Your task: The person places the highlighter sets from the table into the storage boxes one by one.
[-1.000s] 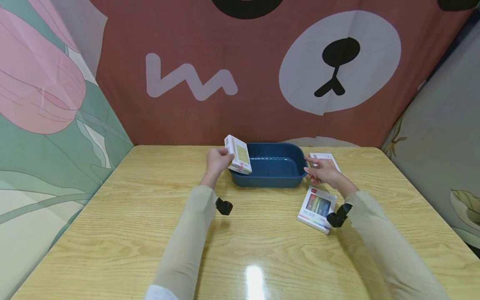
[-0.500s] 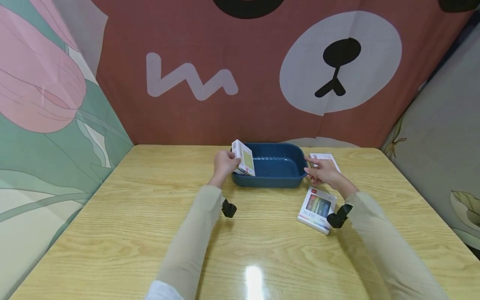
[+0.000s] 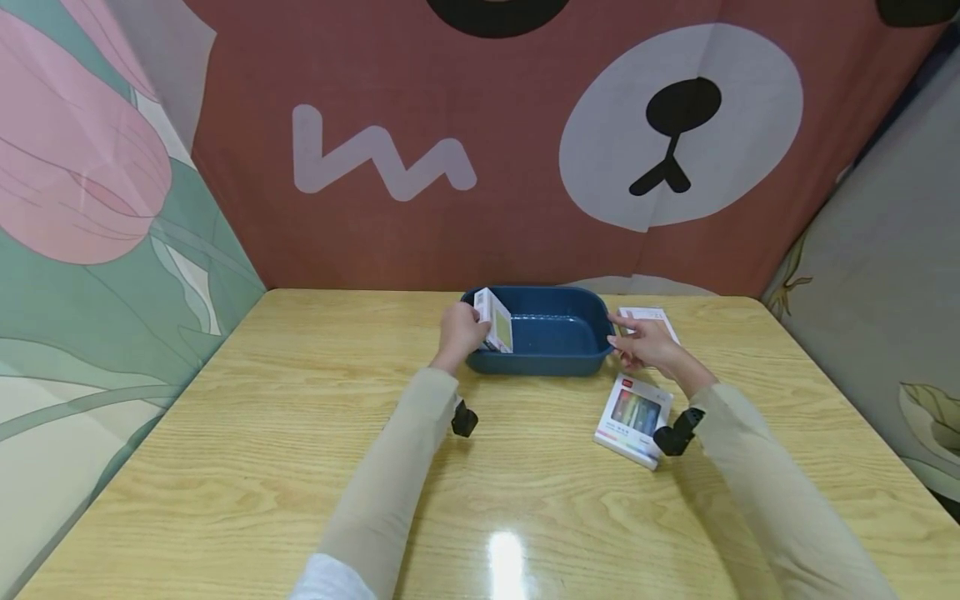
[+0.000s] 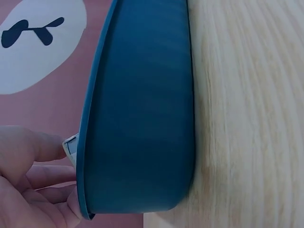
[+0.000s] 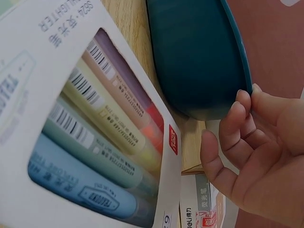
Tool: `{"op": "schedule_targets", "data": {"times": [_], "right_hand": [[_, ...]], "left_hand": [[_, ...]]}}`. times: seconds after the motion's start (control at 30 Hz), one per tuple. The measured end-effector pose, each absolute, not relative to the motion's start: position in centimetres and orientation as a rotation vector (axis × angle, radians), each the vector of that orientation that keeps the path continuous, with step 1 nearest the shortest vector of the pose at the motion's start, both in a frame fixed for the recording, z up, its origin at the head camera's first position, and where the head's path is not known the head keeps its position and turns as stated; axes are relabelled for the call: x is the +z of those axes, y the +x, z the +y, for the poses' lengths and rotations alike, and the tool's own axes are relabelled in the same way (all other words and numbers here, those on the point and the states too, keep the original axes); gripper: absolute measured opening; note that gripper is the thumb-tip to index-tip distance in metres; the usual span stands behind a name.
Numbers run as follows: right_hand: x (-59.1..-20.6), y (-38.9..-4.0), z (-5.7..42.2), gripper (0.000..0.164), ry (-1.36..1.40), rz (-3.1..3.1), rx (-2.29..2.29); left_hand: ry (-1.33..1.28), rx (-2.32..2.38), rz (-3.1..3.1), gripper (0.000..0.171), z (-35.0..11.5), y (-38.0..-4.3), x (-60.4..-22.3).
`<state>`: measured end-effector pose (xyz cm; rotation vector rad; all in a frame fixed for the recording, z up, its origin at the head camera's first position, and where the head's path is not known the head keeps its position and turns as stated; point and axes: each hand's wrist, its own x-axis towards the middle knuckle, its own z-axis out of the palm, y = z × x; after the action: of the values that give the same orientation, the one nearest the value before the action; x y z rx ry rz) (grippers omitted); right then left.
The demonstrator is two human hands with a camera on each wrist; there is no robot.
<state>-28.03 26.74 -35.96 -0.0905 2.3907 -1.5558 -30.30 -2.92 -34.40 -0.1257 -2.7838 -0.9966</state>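
At the back of the table stands a dark blue plastic bin (image 3: 558,365). My left hand (image 3: 460,333) grips a small white box with a yellow panel (image 3: 500,325), tilted inside the bin's left end. In the left wrist view the fingers of the left hand (image 4: 35,175) reach over the bin's rim, and only a corner of the white box (image 4: 71,145) shows. My right hand (image 3: 648,343) pinches the rim at the bin's right end between thumb and fingers. Below that hand lies a white pack of highlighters (image 3: 633,421), its coloured pens (image 5: 95,128) visible through a window.
Another white highlighter pack (image 3: 648,314) lies behind the right hand, partly covered by it. A wooden table (image 3: 300,433) carries everything, with a printed cloth (image 3: 375,233) hanging along its back edge. Small black devices (image 3: 465,419) sit on both wrists.
My left hand has moved right and slightly down, lowering the white box from above the rim into the bin's left end. The right hand has stayed at the rim.
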Motion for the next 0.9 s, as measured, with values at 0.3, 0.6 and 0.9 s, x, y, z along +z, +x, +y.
{"op": "schedule_targets", "data": {"times": [0.3, 0.6, 0.9], "right_hand": [[-36.2, -28.4, 26.9, 0.057, -0.050, 2.419, -1.530], [-36.4, -28.6, 26.9, 0.056, -0.046, 2.413, -1.537], [-36.5, -28.7, 27.2, 0.057, -0.077, 2.413, -1.531]], "left_hand": [[-0.208, -0.842, -2.798, 0.043, -2.8, -30.4, -34.3], [-0.258, -0.768, -2.793, 0.033, -3.0, -32.7, -36.2], [-0.452, -0.995, -2.562, 0.015, -4.9, -38.0, -41.5]]}}
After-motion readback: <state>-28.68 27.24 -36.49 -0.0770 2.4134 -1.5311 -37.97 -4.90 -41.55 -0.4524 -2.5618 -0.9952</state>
